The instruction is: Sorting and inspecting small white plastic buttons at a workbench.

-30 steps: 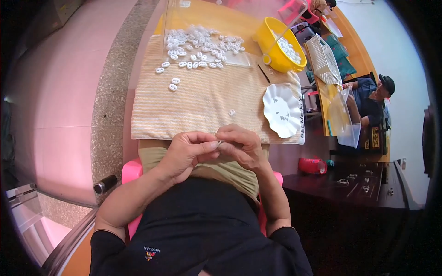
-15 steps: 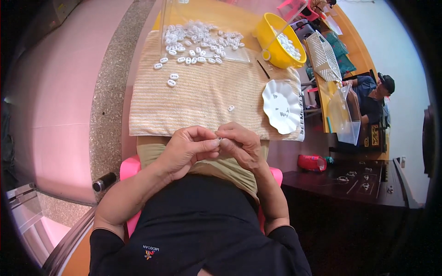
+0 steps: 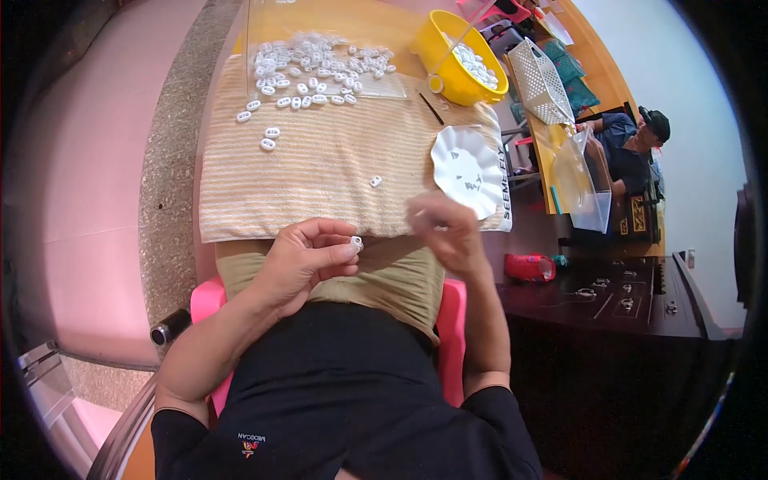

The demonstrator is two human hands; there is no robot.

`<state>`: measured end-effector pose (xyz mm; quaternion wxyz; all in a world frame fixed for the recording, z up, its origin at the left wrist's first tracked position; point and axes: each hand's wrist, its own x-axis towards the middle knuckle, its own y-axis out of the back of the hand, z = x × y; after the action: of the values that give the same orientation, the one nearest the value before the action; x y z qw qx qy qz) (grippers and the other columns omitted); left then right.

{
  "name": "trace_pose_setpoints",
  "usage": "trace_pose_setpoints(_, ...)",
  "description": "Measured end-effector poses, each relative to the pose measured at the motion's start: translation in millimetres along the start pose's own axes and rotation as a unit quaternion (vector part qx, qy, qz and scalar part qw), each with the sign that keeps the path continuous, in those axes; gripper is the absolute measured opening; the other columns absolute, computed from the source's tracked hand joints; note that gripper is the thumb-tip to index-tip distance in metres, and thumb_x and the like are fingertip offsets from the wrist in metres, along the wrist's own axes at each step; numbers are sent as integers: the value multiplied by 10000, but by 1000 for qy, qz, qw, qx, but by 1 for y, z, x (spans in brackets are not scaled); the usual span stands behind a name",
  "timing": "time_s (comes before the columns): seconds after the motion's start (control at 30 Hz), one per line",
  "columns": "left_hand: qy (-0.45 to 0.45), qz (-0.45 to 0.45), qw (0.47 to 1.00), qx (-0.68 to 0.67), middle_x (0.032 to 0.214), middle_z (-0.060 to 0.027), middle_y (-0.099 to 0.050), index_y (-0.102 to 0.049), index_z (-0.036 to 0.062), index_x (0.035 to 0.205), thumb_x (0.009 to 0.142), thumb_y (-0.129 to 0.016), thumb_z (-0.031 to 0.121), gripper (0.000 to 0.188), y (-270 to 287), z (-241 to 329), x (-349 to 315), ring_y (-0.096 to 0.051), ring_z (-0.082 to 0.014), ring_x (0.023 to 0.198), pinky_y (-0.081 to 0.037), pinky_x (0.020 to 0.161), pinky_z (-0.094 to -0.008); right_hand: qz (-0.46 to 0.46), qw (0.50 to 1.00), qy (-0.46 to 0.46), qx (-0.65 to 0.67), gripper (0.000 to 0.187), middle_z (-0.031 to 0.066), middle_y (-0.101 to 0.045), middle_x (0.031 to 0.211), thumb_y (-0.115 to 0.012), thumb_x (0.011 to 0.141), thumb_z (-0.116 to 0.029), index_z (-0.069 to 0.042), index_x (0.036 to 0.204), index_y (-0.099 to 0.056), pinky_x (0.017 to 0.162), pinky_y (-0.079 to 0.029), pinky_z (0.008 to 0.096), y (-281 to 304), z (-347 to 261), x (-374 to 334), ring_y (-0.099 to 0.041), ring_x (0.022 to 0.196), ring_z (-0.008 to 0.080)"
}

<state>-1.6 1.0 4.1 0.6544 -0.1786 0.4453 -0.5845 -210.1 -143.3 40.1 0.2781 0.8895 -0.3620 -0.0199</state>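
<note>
Between the thumb and fingertips of my left hand point(image 3: 308, 258) is a small white plastic piece point(image 3: 357, 242), held just off the near edge of the towel. My right hand point(image 3: 446, 228) hovers to its right, apart from it and close to a scalloped white plate point(image 3: 456, 170). Motion smears its fingers, so I cannot make out whether they hold anything. Several tiny dark grey bits point(image 3: 472, 185) lie on that plate. A lone white piece point(image 3: 376, 182) rests on the striped towel point(image 3: 320, 196). Farther off spreads a heap of white oval pieces point(image 3: 308, 56) with small holes.
At the far right stands a yellow basin point(image 3: 433, 48) holding more white pieces. A thin black stick point(image 3: 430, 109) lies before it. Clear panels surround the heap. To the right, a person point(image 3: 632, 148) sits at another table with a white perforated basket point(image 3: 540, 84) and a clear bin point(image 3: 588, 188).
My right hand has parted from the left and moved right, toward the plate. The left hand keeps the small white piece, now more exposed. The whole view has shifted slightly.
</note>
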Motion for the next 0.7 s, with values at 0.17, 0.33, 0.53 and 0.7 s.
trace_pose_setpoints(0.17, 6, 0, 1000, 13, 915, -75, -665, -646, 9, 1042, 834, -692, 13, 213, 0, -3, 1, -647, -143, 799, -573, 739, -293, 112, 963, -57, -240, 197, 100, -693, 807, -697, 809, -32, -46, 1004, -680, 569, -504, 273, 62, 25, 11, -634, 611, 143)
trace_pose_setpoints(0.33, 6, -3, 1000, 16, 909, -74, -666, -647, 4, 1024, 832, -689, 8, 197, -1, -3, 0, -644, -140, 798, -568, 743, -293, 138, 914, -83, -373, 199, 140, -688, 812, -676, 775, -79, -45, 971, -687, 640, -525, 349, 122, 71, 21, -674, 681, 273)
trace_pose_setpoints(0.53, 4, -6, 1000, 22, 890, -78, -660, -644, 1, 1001, 836, -681, 6, 169, -2, -3, 1, -643, -142, 791, -566, 736, -292, 75, 893, -134, -422, 216, 149, -692, 844, -645, 767, -130, -50, 960, -699, 747, -517, 385, 144, 90, 31, -671, 818, 313)
trace_pose_setpoints(0.7, 6, -9, 1000, 22, 883, -77, -664, -643, -1, 996, 835, -687, 13, 167, -1, -4, 1, -643, -140, 784, -563, 733, -288, 20, 882, -161, -442, 238, 155, -694, 864, -646, 749, -129, -54, 968, -705, 786, -518, 386, 143, 93, 41, -669, 850, 317)
